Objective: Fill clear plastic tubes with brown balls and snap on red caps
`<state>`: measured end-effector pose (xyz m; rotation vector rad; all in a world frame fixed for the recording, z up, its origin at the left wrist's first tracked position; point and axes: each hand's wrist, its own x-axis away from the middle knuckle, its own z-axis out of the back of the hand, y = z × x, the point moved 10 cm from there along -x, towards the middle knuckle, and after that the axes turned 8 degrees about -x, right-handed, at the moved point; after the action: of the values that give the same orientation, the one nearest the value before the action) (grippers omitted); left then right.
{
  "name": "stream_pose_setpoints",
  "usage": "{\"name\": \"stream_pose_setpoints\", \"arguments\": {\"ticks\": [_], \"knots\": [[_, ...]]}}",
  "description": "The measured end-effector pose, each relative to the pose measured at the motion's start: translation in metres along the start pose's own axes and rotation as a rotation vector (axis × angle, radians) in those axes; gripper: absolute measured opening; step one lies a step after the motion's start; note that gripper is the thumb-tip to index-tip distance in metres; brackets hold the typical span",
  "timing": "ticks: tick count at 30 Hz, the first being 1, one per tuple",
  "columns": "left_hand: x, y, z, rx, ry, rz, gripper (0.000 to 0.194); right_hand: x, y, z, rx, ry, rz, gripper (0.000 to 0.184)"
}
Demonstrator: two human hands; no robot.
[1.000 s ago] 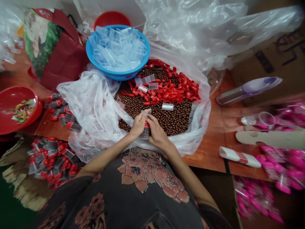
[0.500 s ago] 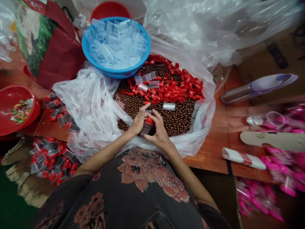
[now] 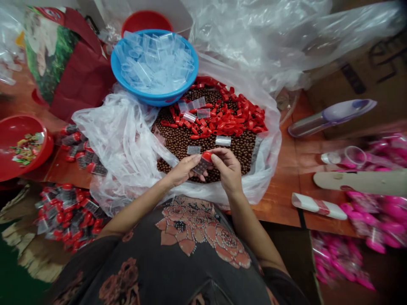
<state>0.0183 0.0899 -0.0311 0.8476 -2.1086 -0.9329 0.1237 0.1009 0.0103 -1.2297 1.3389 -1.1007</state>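
Between my hands is a clear plastic tube [image 3: 201, 166] filled with brown balls, tilted, with a red cap [image 3: 207, 156] on its upper end. My left hand [image 3: 182, 170] is closed around the tube's body. My right hand [image 3: 230, 173] pinches the red cap between thumb and fingers. Below them lies a heap of brown chocolate-like balls [image 3: 178, 140] in an open clear plastic bag [image 3: 270, 148]. Loose red caps [image 3: 244, 118] are spread over the far part of the heap. Several empty clear tubes [image 3: 223, 141] lie among them.
A blue basin [image 3: 155, 98] of clear tubes stands behind the heap. To the left are a red bowl [image 3: 44, 148] with small wrapped pieces and a pile of filled red-capped tubes [image 3: 68, 214]. At right are a scoop-like clear tool [image 3: 330, 118], pink items [image 3: 391, 203] and a cardboard box [image 3: 365, 84].
The capped tube has turned from near upright to tilted. My right hand has shifted right and now grips the cap; an empty tube beyond my hands is now uncovered. The view shifted slightly.
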Motion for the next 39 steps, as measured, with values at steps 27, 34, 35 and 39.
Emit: {"name": "stream_pose_setpoints", "arguments": {"ticks": [27, 34, 35, 39], "knots": [[0.012, 0.003, 0.013, -0.128, 0.035, -0.112, 0.050, 0.011, 0.021, 0.012, -0.302, 0.169, -0.214, 0.028], [0.015, 0.006, 0.011, -0.002, 0.015, -0.090, 0.050, 0.002, 0.012, 0.028, 0.065, 0.128, -0.110, 0.020], [0.016, 0.008, 0.012, 0.017, 0.016, -0.096, 0.050, 0.000, 0.012, 0.029, 0.220, 0.086, -0.085, 0.018], [0.016, 0.011, 0.014, 0.038, 0.029, -0.104, 0.047, 0.000, 0.022, 0.008, 0.940, -0.216, -0.004, 0.020]]}}
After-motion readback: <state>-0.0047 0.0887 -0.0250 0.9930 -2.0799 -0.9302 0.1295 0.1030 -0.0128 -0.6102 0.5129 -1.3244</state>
